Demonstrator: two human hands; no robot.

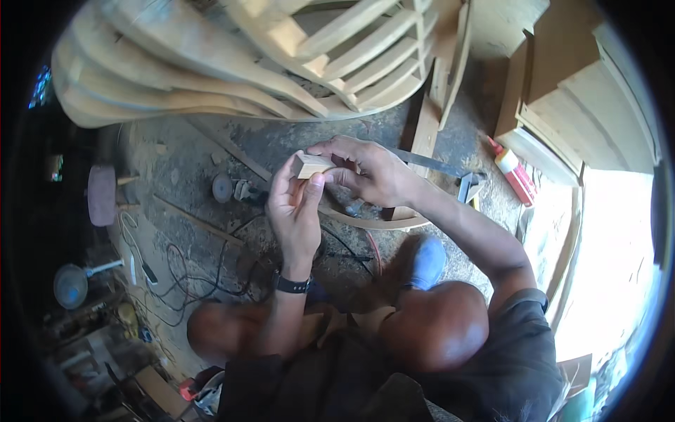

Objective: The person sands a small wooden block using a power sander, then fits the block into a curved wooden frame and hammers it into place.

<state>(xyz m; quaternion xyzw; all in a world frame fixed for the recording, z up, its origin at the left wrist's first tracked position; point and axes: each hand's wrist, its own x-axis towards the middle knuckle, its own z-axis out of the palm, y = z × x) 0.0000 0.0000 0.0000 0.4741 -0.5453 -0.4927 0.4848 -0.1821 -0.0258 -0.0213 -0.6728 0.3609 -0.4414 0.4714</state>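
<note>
A small pale wooden block [313,166] is held up between my two hands, over the middle of the floor. My left hand [294,211], with a black band on its wrist, pinches the block's near end between thumb and fingers. From the right, my right hand [373,172] closes on the block's other end, its fingers bent over the top and its thumb below. Part of the block is hidden behind these fingers. Below my right hand, a curved strip of wood [380,224] lies on the floor.
A large curved wooden frame [211,74] with slats spans the far side. A red-and-white squeeze bottle [515,174] stands by a wooden cabinet [580,105] at right. An angle grinder [246,191] and tangled cords [184,280] lie on the left floor [169,176].
</note>
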